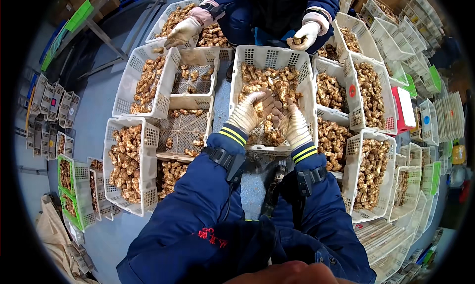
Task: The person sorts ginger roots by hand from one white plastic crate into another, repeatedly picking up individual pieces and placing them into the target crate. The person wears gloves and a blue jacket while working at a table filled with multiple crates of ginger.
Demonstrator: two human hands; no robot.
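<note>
In front of me stands a white perforated plastic crate [274, 148] partly filled with brown-and-cream mushrooms [272, 78] that look like matsutake. My left hand [249, 110], in a striped, soiled knit glove, is inside it with a pale mushroom [258, 107] against its fingers. Close beside it, my right hand [291, 123], gloved alike, has its fingertips among the mushrooms; whether it grips one is hidden. Across the crate, a co-worker's gloved hand [302, 36] holds a small mushroom, and their other gloved hand [183, 32] reaches over the crates at the left.
Mushroom-filled crates flank me, including one at left [148, 191] and one at right [367, 213]. Two crates at left, a nearer one [182, 130] and a farther one [191, 81], hold few mushrooms. A red-and-white box [404, 109] and stacked crates [393, 42] stand farther right.
</note>
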